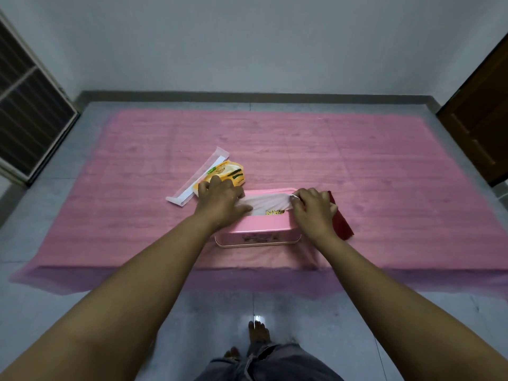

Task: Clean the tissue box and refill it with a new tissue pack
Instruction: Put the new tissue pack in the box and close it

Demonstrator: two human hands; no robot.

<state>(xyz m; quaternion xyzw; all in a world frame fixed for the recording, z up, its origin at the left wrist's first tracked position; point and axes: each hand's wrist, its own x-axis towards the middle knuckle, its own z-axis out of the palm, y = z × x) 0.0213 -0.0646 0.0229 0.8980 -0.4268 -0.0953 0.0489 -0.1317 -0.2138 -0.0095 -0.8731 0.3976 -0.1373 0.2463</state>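
Head view had the person well into the refill: the pink tissue box (258,232) sat open-topped near the front edge of the pink-covered table (384,174), with the new tissue pack (268,203) already lying in it. Left hand (220,200) lay on the pack's left end, fingers fairly flat; right hand (313,209) had its fingers pinching the pack's right end. Lid (198,176) was off to the left beside a yellow wrapper (228,174), a dark red cloth (341,218) at right. Probably just seating and closing left.
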